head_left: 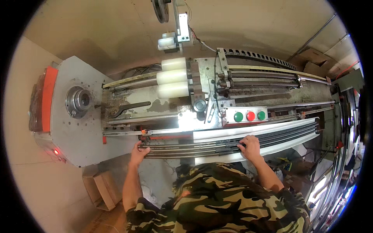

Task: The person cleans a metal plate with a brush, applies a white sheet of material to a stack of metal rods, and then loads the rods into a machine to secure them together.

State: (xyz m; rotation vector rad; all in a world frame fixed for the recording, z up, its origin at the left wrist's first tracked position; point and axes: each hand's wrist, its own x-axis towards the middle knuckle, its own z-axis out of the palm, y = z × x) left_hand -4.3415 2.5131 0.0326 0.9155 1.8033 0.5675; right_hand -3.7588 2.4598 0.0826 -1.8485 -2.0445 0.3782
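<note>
Several long thin rods lie side by side in front of me, metallic toward the left and dark to the right. My left hand is closed around their left ends, thumb over the tips. Farther right, my right hand curls its thumb and fingers onto the dark stretch of the rods. Beneath their right part is a long white trough; the left ends stick out past it. How many rods each hand grips is hidden.
Behind the rods stands a long machine with a grey housing, white rollers and a control box with green and red buttons. A hooked wrench lies on its bed. Cardboard boxes sit low at the left.
</note>
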